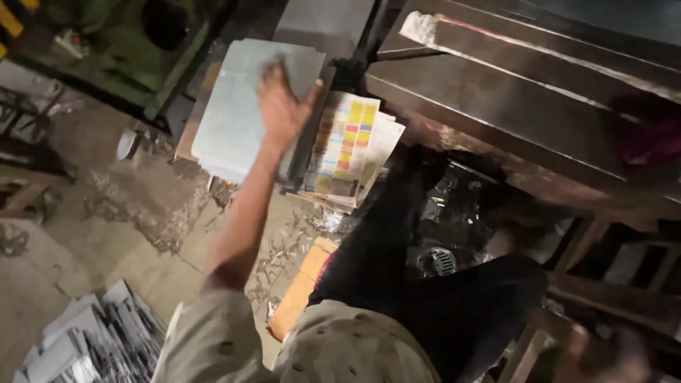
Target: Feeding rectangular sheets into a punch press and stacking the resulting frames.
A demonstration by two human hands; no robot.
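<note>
My left hand point(284, 106) lies flat on top of a stack of pale grey boards point(223, 120), thumb spread to the right, gripping nothing. To the right of that stack, touching it, sits a pile of printed sheets with yellow, red and blue colour blocks point(349, 149). My right hand point(603, 353) is a blurred shape at the lower right, near a wooden frame point(610, 291). Whether it holds anything is unclear. My dark-trousered knee point(425, 305) is below the piles.
A dark metal bench point(511, 99) fills the upper right. A green machine base point(120, 64) stands at the upper left. Loose grey sheets point(92, 340) lie on the concrete floor at lower left. An orange-brown cardboard piece point(305, 284) lies by my knee, next to crumpled plastic wrap point(454, 213).
</note>
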